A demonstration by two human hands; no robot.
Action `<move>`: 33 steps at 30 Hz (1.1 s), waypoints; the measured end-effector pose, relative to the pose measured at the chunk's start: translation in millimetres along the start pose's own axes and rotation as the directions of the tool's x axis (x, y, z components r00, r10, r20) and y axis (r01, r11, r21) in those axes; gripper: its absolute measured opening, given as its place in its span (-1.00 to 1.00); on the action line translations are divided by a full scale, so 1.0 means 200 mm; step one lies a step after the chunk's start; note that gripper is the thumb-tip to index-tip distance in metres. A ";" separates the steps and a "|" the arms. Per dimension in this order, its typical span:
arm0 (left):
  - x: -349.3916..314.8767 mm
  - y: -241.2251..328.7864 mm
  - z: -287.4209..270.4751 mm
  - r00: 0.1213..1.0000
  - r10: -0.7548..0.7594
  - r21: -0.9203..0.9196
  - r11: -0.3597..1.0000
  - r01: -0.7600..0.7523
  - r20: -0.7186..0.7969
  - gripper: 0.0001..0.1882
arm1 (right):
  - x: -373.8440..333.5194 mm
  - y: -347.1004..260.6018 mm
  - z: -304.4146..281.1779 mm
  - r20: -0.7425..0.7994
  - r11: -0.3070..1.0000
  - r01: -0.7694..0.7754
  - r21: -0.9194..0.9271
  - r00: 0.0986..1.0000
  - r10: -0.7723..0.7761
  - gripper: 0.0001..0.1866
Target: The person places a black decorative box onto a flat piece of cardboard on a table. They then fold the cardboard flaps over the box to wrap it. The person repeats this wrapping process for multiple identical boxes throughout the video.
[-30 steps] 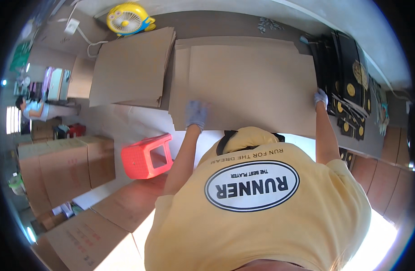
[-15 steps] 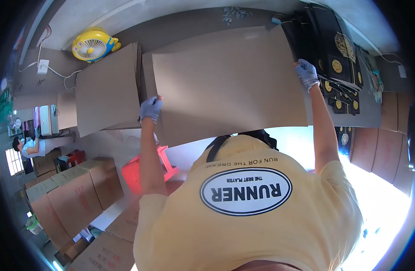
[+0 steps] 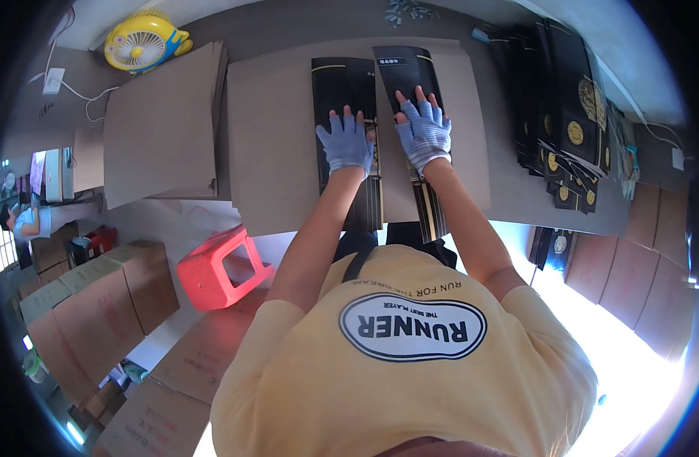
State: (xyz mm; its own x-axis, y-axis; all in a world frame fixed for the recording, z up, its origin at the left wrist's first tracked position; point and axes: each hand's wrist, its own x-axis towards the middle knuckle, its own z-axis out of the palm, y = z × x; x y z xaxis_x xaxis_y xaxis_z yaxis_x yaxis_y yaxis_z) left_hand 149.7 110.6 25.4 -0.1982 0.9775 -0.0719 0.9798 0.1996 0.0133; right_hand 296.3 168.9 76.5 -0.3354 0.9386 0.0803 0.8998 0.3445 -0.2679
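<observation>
Two narrow stacks of black printed card pieces with gold lines lie side by side on a large grey-brown cardboard sheet. My left hand, in a grey fingerless work glove, rests flat with spread fingers on the left black stack. On the right black stack, which is slightly tilted, lies my right hand in a matching glove, fingers apart. Layered edges show at the near ends of both stacks. My palms hide the middle of each one.
More cardboard sheets are stacked at the left, below a yellow and blue fan. Black printed pieces with gold emblems pile up at the right. A red plastic stool and cartons stand left of me; another person is farther off.
Both hands held a big cardboard sheet by its sides; they have let go and moved inward. The two black stacks now show beneath them on the cardboard.
</observation>
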 end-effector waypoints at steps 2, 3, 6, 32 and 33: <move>0.08 -0.07 0.02 0.998 0.029 -0.031 0.999 -0.027 0.054 -0.42 | 0.02 0.00 -0.04 0.071 0.998 -0.012 -0.065 0.997 0.016 -0.48; 0.10 -0.09 -0.02 1.000 0.007 -0.100 0.995 -0.004 0.029 -0.43 | 0.04 0.01 -0.04 0.092 0.999 -0.026 -0.038 0.995 0.029 -0.47; 0.15 -0.12 -0.07 0.995 -0.083 -0.170 0.983 0.073 -0.055 -0.45 | 0.11 0.06 -0.04 0.143 0.997 -0.078 0.010 0.987 0.076 -0.38; 0.17 -0.04 0.17 0.949 -0.149 -0.015 0.989 0.150 -0.277 -0.57 | 0.08 -0.02 0.45 -0.019 0.954 -0.180 -0.239 0.983 0.181 -0.33; 0.17 -0.03 0.16 0.949 -0.151 -0.020 0.988 0.152 -0.275 -0.57 | 0.08 -0.02 0.45 -0.017 0.952 -0.177 -0.248 0.984 0.178 -0.33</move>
State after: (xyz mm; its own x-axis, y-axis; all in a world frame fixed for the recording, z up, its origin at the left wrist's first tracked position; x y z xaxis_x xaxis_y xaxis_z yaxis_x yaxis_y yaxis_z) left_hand 137.8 139.6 -9.8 -0.3438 0.9166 0.2043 0.9377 0.3468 0.0218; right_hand 262.0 181.6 -8.2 -0.1650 0.9852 0.0472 0.9855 0.1666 -0.0309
